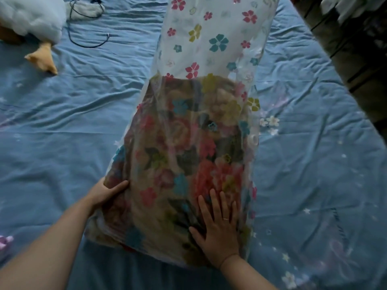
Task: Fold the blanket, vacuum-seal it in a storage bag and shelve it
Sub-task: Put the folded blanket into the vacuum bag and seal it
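On the bed (62, 143), centre of view: bag (209, 38) lies lengthwise, running away from the person.

1. Bag: clear plastic w/ printed flowers. Far section is flat and holds nothing visible. Near section is bulky.
2. Blanket (188, 143): folded, floral pattern, inside the near section of the bag, seen through the plastic. Its far edge sits approx. mid-bag.
3. L hand (106, 191): at the bag's L side, near end. Thumb is laid over the top face; remaining fingers are hidden round the side, so it grips bag plus blanket edge.
4. R hand (217, 227): flat on the bag's top face, near R corner, fingers straight and slightly spread, palm down, gripping nothing. Ring (225, 218) on one finger.
5. Misc.: white plush (31, 17) at far L of bed; dark cable (92, 46) just beside it, well apart from the bag.
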